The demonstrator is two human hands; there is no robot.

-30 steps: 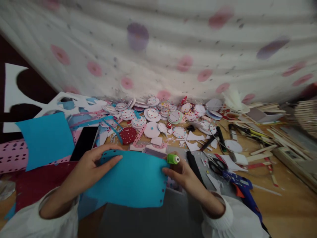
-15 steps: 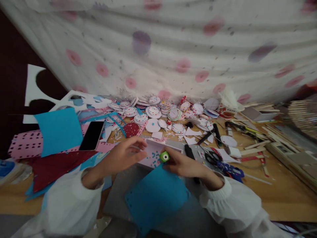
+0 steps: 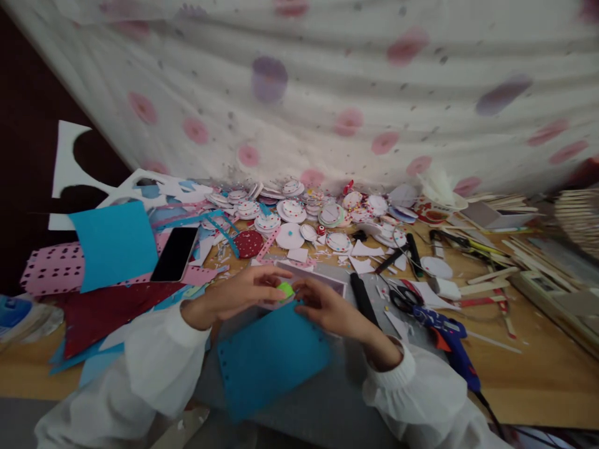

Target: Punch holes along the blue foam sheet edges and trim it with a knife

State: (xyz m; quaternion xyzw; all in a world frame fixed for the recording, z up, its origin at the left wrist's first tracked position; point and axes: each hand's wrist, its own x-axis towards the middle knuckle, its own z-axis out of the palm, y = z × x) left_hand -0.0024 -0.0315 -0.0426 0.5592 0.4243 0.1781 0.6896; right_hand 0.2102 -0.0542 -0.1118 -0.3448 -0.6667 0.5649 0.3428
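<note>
Between my two hands, over a shallow pale box [image 3: 334,282], is a small green punch [image 3: 285,290]. My left hand [image 3: 246,290] has its fingers round the punch's left side. My right hand [image 3: 330,305] has curled fingers at the top right edge of a blue sheet [image 3: 274,358], close to the punch. The sheet hangs tilted below both hands, with small punched holes along its left edge. My hands hide most of the box.
On the left lie a phone [image 3: 175,254], a blue paper square [image 3: 115,245] and dark red sheets [image 3: 107,315]. Stacked paper discs [image 3: 291,211] line the back. A blue glue gun [image 3: 444,330], scissors [image 3: 406,298] and wooden sticks [image 3: 493,274] are on the right.
The green punch has moved left and turned, and my left hand has come to it. My right hand and the blue sheet have shifted left. More of the glue gun shows.
</note>
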